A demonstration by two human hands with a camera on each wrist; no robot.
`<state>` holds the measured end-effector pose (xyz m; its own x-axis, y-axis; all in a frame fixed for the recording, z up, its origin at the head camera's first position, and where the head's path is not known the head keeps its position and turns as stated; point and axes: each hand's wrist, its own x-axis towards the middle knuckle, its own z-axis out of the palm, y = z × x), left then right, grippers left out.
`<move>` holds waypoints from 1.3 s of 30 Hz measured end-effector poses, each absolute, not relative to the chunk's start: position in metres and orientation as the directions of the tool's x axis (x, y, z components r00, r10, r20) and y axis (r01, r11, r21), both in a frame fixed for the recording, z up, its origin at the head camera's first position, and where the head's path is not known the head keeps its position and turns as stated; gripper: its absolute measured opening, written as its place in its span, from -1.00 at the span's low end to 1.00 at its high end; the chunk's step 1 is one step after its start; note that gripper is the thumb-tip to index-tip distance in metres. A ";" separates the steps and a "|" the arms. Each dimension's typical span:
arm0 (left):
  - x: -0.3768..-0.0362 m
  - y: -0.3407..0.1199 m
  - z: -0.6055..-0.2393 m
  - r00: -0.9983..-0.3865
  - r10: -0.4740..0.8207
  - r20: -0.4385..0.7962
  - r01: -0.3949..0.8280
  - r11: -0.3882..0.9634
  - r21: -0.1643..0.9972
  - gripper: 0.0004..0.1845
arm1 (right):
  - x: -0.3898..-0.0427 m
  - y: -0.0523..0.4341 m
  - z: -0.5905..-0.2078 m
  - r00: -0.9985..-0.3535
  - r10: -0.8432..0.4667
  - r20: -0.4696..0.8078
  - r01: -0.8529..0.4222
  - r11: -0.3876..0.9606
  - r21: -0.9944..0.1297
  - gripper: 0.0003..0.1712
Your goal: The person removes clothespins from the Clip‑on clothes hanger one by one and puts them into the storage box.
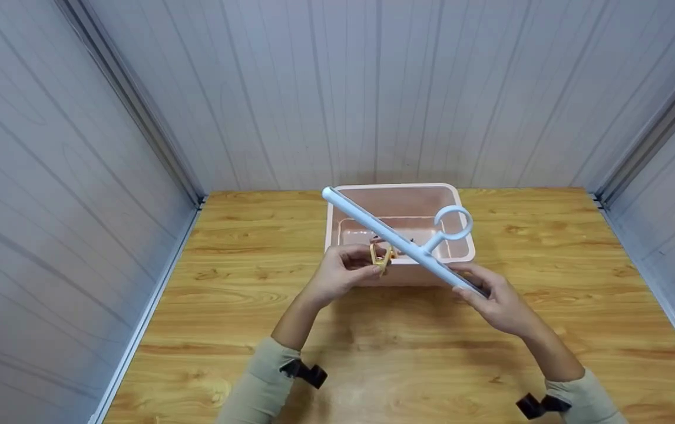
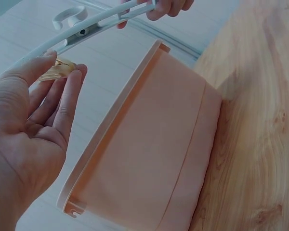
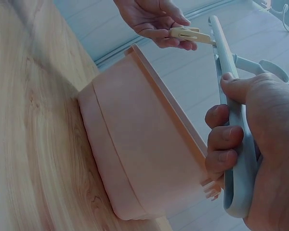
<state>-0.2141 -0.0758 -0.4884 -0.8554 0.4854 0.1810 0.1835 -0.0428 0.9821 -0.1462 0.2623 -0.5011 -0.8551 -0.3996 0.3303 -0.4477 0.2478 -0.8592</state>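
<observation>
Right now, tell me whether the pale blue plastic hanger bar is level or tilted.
Tilted. The pale blue plastic hanger bar slopes across the pink plastic tub; the right hand grips its near end, and the far end points away over the tub's back-left corner.

Both arms wear long sleeves of a pale, greyish-khaki cloth, soft-looking and plain, with no print or cuff marking to be seen. The left sleeve ends partway up the forearm, its edge slightly bunched; the right sleeve ends likewise, in a rounded roll of cloth. A small black clip-like mount sits at the edge of the left sleeve, blocky and angular, and a matching black mount sits at the edge of the right sleeve. The left hand and right hand are bare: no gloves, rings or watch visible. Fingers show short, unpainted nails.
</observation>
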 end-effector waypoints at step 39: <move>-0.216 -0.093 -0.481 -0.674 0.727 0.132 0.003 -0.177 0.984 -0.53 | -0.145 0.264 -0.507 -0.850 -0.427 0.309 -0.447 0.274 -0.851 -0.54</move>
<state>-0.2160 -0.0928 -0.4814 -0.6741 0.7267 0.1323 0.0028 -0.1766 0.9843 -0.1454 0.2642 -0.5075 -0.8497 -0.4271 0.3091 -0.4475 0.2742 -0.8512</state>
